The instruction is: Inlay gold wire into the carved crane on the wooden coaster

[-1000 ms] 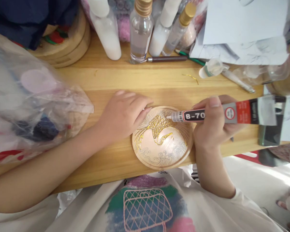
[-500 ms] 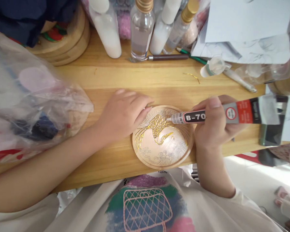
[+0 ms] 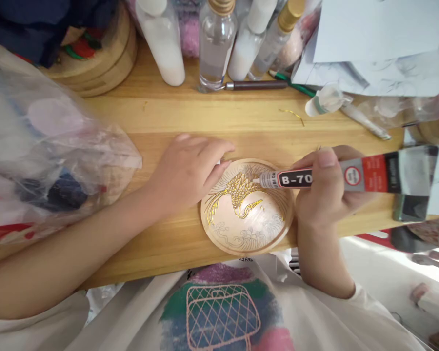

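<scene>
Clasping a tube, the right hand points it at the plate beside the left hand, whose grip is unclear.

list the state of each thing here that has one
Grey-red-black B-70 tube: uncapped, in the right hand
Round pale wooden plate: flat, bird partly outlined in gold
Large gold-capped clear glass bottle: closed, partly full
Slim brown-handled tool: lying down
Thin gold wire: loose, bent
Clear plastic bag: crumpled

The bag at nine o'clock is cut off by the edge, and the right hand at three hides part of the tube, whose small print seems too blurred to read.
</scene>
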A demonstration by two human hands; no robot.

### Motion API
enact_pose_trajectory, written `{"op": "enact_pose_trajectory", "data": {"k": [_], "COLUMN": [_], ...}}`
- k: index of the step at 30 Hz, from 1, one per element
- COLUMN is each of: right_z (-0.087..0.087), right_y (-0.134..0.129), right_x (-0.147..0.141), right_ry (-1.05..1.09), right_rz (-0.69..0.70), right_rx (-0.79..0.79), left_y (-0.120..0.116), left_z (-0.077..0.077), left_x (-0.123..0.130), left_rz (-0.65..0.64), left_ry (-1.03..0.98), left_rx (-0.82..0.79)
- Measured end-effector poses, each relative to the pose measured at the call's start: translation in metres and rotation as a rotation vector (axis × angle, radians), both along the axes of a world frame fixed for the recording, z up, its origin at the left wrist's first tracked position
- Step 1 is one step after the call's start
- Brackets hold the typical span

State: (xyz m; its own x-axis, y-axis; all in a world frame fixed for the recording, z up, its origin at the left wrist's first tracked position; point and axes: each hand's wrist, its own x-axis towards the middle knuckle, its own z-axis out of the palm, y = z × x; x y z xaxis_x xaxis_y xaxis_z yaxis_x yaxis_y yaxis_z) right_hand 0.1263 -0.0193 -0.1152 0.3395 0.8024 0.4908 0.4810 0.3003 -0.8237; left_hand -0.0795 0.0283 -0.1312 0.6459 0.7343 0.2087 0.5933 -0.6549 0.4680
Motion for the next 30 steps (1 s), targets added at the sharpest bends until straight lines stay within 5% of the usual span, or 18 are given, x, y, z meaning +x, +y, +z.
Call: {"op": "enact_pose_trajectory", "data": {"k": [30], "right_z": [0.0095], "right_y": [-0.0065], "right_x": [-0.0005], "right_ry": [0.033], "right_rz": [-0.025], "right_rx": [-0.147], "left_y": [0.0005], "left_z": [-0.0027], "left_x": [0.0009], "left_rz": [0.003], "left_ry": [-0.010], "left_rx": [-0.008]}}
